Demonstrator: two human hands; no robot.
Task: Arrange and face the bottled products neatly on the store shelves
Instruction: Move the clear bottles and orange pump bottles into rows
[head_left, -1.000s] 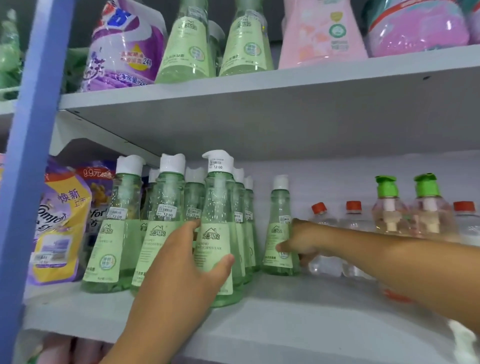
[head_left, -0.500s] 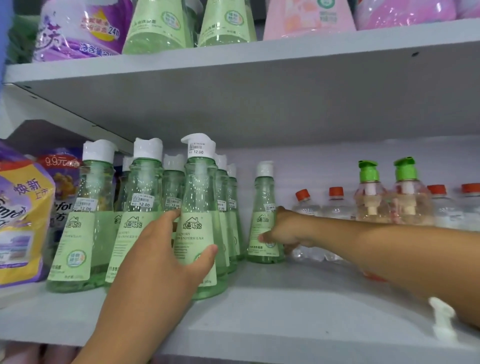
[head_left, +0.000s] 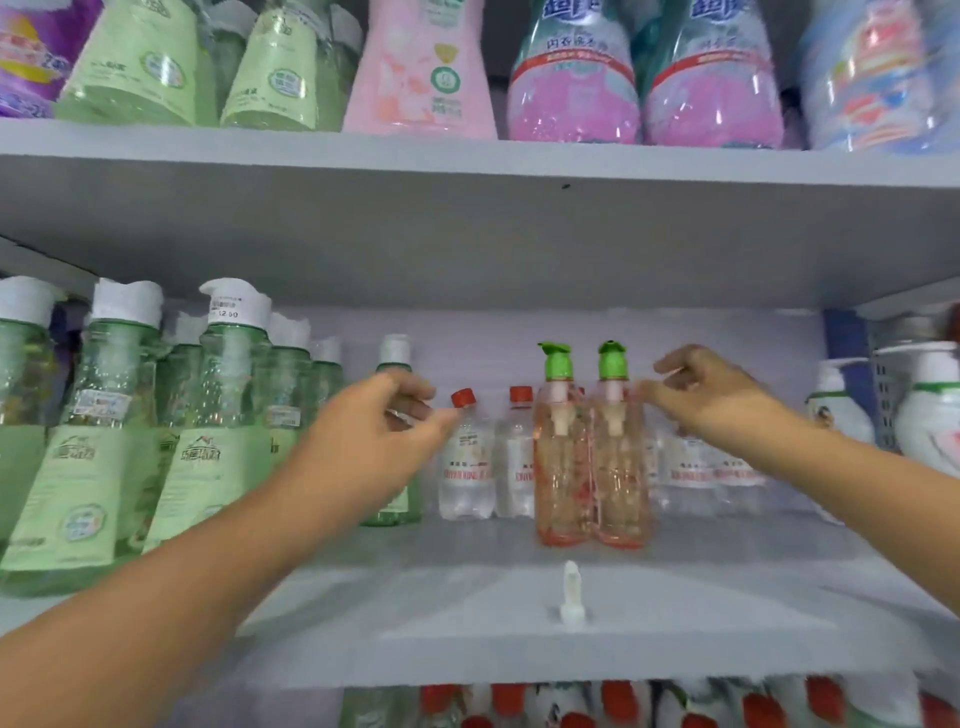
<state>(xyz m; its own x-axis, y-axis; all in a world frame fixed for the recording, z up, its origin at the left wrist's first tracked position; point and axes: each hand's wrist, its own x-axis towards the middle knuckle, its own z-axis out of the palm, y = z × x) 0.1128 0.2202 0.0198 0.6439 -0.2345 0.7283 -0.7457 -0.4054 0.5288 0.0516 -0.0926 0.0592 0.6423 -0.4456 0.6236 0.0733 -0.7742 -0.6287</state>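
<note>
Grip loose: left hand (head_left: 384, 421); right hand (head_left: 711, 395) seemingly empty

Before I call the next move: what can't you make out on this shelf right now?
- Head view: lone green bottle, label and body hidden behind left hand.
- Clear bottles behind right hand: caps covered.
- Pump bottles: motion blur, labels unreadable.
- Lower-shelf bottles: cut off by frame bottom.

Even, soft lighting; motion blur smears the whole frame, with wide-angle bending at the edges.
</note>
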